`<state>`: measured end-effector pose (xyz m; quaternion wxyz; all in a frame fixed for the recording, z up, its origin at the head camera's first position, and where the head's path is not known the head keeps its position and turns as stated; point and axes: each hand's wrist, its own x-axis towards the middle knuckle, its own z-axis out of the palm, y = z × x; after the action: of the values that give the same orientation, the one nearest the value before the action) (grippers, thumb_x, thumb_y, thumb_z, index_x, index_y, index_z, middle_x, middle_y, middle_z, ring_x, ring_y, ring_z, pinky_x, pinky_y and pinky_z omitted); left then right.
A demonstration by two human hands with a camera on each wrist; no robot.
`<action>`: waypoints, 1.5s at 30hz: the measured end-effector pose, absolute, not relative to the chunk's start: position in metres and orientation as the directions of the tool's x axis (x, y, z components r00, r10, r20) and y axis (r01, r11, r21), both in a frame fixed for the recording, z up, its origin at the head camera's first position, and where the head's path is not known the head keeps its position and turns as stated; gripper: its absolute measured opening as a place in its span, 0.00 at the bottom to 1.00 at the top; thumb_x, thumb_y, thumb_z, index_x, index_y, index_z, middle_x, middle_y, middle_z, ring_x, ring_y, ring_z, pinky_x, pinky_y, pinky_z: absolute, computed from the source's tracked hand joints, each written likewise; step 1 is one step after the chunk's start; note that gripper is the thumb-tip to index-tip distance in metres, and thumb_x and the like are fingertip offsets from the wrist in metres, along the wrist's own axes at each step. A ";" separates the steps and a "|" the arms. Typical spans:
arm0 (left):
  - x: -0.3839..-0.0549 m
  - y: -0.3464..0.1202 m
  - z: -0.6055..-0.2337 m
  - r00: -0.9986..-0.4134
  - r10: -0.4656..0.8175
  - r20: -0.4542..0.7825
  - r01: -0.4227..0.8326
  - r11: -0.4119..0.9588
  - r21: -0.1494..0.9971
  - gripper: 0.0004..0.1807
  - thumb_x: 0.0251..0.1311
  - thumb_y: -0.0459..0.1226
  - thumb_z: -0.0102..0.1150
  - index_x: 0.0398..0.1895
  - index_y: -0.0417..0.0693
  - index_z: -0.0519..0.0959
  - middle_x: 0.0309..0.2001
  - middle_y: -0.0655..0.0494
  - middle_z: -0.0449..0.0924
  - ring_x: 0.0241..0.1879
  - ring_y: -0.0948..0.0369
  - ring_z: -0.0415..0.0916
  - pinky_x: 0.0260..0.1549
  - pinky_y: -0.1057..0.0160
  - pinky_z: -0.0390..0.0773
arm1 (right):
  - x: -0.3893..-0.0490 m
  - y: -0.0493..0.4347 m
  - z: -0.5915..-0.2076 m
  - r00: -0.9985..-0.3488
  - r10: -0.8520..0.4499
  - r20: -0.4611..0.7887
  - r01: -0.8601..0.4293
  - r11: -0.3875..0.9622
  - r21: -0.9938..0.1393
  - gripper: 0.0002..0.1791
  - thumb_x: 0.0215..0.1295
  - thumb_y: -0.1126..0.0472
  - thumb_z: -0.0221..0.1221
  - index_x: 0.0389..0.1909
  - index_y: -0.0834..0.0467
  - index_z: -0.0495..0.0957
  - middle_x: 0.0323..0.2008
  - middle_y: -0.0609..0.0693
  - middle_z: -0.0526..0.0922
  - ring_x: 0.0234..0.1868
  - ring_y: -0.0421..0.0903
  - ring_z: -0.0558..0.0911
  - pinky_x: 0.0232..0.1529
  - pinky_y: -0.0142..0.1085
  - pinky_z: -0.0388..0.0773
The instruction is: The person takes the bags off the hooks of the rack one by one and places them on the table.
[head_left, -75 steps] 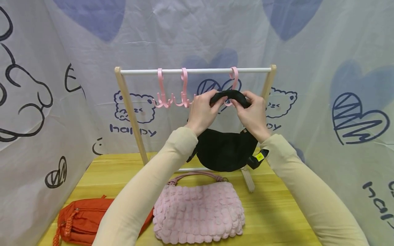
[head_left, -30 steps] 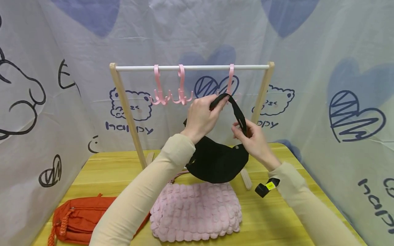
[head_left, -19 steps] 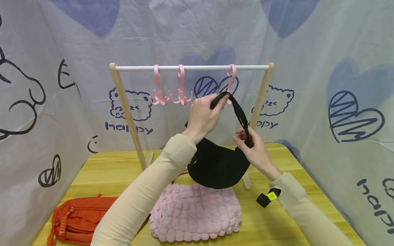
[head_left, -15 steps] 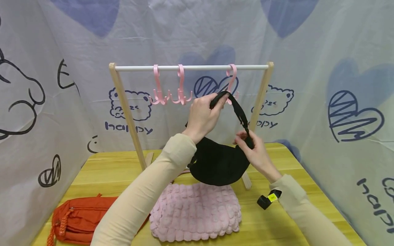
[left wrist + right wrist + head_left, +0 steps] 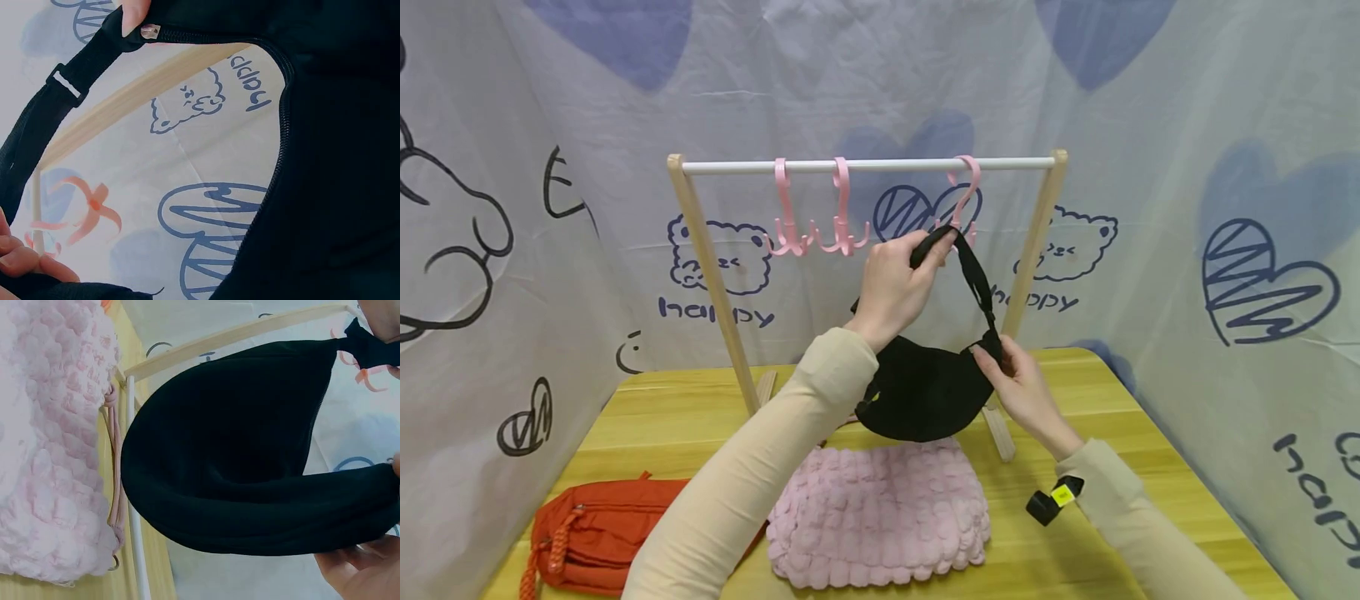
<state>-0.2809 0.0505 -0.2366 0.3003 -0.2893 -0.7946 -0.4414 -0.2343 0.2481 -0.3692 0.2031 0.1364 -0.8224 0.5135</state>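
A black crescent-shaped shoulder bag hangs in the air in front of the rack, between my hands. My left hand pinches the top of its strap just before the right pink hook; whether the strap lies over a prong cannot be made out. My right hand grips the bag's upper right corner, thumb in front. The left wrist view shows the zipper along the top edge and a slider buckle on the strap. Seen from the right wrist, the bag's body sags in a fold.
Two more pink hooks hang left on the white rail of the wooden rack. Below lie a pink puffy bag and, farther left, a red bag, partly behind the left sleeve. Patterned cloth encloses the yellow wooden table.
My right hand has left the strap's top and come down to the bag's right corner. The left hand stays on the strap. The right hook has turned and now leans.
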 end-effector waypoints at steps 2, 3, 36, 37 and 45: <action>-0.281 0.050 -0.237 -0.656 0.201 0.727 0.724 0.438 0.533 0.20 0.72 0.50 0.55 0.28 0.46 0.84 0.28 0.52 0.87 0.28 0.56 0.79 0.30 0.62 0.72 | -0.235 0.247 -0.371 -0.871 0.004 0.491 -0.444 0.421 -0.791 0.12 0.78 0.61 0.52 0.48 0.66 0.76 0.42 0.64 0.83 0.39 0.37 0.79 0.41 0.24 0.74; -0.281 0.049 -0.237 -0.661 0.203 0.722 0.721 0.436 0.538 0.20 0.72 0.50 0.55 0.28 0.46 0.83 0.27 0.52 0.86 0.27 0.56 0.79 0.29 0.62 0.71 | -0.235 0.246 -0.371 -0.866 0.015 0.500 -0.450 0.410 -0.793 0.12 0.78 0.61 0.50 0.48 0.67 0.76 0.41 0.65 0.82 0.39 0.37 0.78 0.42 0.24 0.74; -0.274 -0.015 -0.292 -0.607 0.706 0.365 0.794 0.529 0.299 0.22 0.78 0.47 0.44 0.34 0.51 0.86 0.25 0.60 0.82 0.29 0.65 0.78 0.40 0.59 0.80 | -0.236 0.251 -0.350 -0.739 0.322 0.592 -0.577 0.151 -0.803 0.13 0.82 0.55 0.39 0.46 0.46 0.74 0.39 0.38 0.76 0.45 0.37 0.74 0.49 0.27 0.69; -0.274 -0.016 -0.294 -0.604 0.711 0.362 0.797 0.532 0.285 0.20 0.77 0.47 0.47 0.36 0.50 0.86 0.28 0.59 0.83 0.31 0.64 0.80 0.41 0.59 0.80 | -0.236 0.251 -0.349 -0.729 0.321 0.604 -0.586 0.162 -0.794 0.13 0.82 0.55 0.39 0.46 0.45 0.74 0.39 0.37 0.76 0.45 0.36 0.74 0.49 0.27 0.68; -0.274 -0.020 -0.306 -0.611 0.700 0.370 0.791 0.558 0.251 0.13 0.72 0.47 0.57 0.48 0.53 0.87 0.45 0.58 0.85 0.46 0.60 0.83 0.52 0.56 0.81 | -0.233 0.249 -0.349 -0.624 0.268 0.734 -0.687 0.260 -0.678 0.13 0.82 0.61 0.41 0.45 0.55 0.75 0.37 0.35 0.76 0.40 0.34 0.74 0.45 0.26 0.69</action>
<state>-0.2741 -0.0195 -0.3063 0.1146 -0.4261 -0.8750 -0.1991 -0.2333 0.2493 -0.3487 0.4058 0.1534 -0.6822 0.5885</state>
